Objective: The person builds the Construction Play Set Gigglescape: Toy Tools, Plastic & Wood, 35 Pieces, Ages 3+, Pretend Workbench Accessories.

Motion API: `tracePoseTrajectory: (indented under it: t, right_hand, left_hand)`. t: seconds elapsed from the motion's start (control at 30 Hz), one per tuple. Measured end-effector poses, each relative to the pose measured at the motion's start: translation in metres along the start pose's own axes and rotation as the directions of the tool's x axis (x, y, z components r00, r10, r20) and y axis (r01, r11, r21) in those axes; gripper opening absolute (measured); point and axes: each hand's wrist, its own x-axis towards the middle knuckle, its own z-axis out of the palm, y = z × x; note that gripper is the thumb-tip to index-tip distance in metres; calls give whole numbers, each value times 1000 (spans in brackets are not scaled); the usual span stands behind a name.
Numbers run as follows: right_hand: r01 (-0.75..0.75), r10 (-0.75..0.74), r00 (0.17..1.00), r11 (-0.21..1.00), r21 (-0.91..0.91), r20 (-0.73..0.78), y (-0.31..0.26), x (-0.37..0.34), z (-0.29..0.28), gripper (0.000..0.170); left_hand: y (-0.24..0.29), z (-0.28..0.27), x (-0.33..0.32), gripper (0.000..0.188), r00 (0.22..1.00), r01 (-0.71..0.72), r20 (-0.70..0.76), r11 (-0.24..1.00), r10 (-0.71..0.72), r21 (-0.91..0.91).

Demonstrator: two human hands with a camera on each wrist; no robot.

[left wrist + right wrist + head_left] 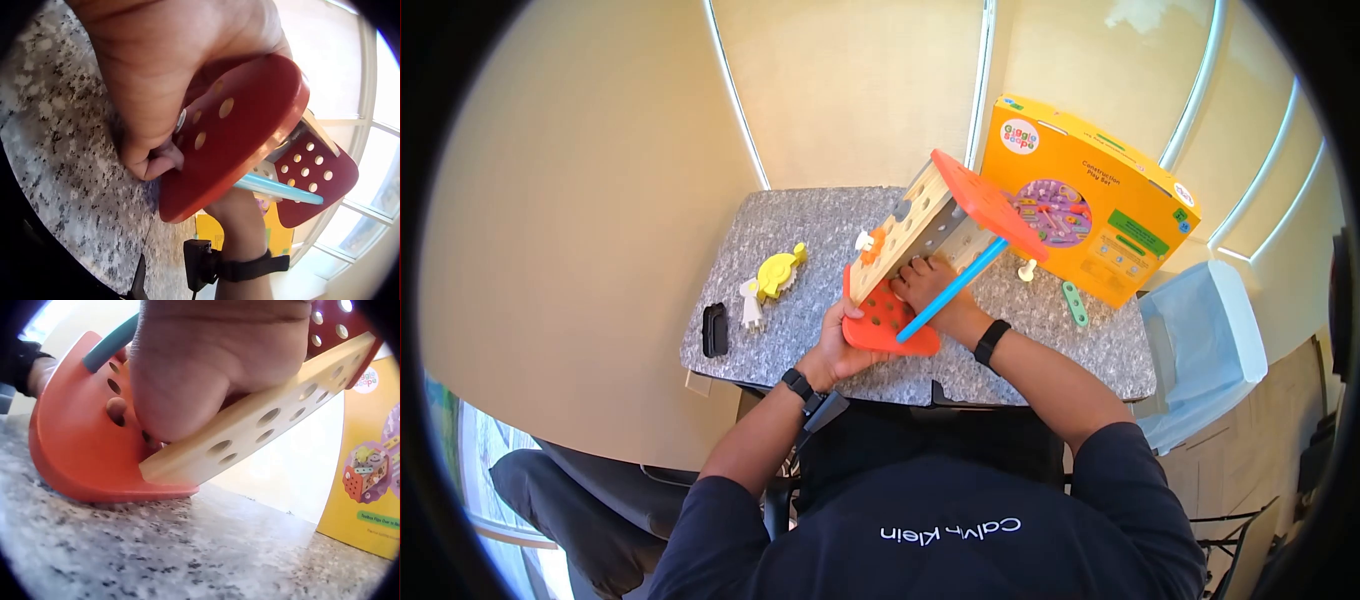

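Observation:
A wooden toolbox with red ends and a blue rod (953, 290) is held tilted above the table. The left hand (840, 345) grips its lower red end (880, 322); in the left wrist view, that hand's bent finger touches the outside of the holed red panel (237, 131), beside a small white piece (181, 120). Inside the box, the right hand (940, 295) has bent fingers near the lower end. Its heel lies over the wooden panel (250, 428) in the right wrist view, and whatever its fingertips touch is hidden. An orange piece with a white one (868, 243) sits on the box's outer side.
On the table's left are a yellow piece (778, 273), a white piece (751, 305) and a black tray (715, 330). To the right lie a cream peg (1027, 270) and a green strip (1075, 304), before a yellow carton (1090, 190). A light-blue bin (1205, 340) stands beyond the table's edge.

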Motion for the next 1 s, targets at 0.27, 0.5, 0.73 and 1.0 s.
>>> tracePoseTrajectory:
  t: [0.27, 0.5, 0.73, 1.0]
  right_hand:
    - [13, -11, 998, 1000, -23, 68, -3, 2, 3, 17]
    - [-51, 40, 986, 997, 63, 165, -1, 7, -15, 25]
    - [-167, 145, 982, 966, 197, 122, -4, 7, -1, 24]
    - [-179, 167, 982, 972, 155, 91, -9, 6, -3, 23]
  left_hand:
    - [-1, 3, -3, 81, 1000, -12, -7, 998, 11, -63]
    - [-7, 9, 0, 76, 999, -40, 12, 992, 41, -116]
    - [-7, 8, 0, 76, 999, -33, -9, 998, 32, -58]
    - [-13, 6, 0, 75, 998, -47, -36, 998, 45, -44]
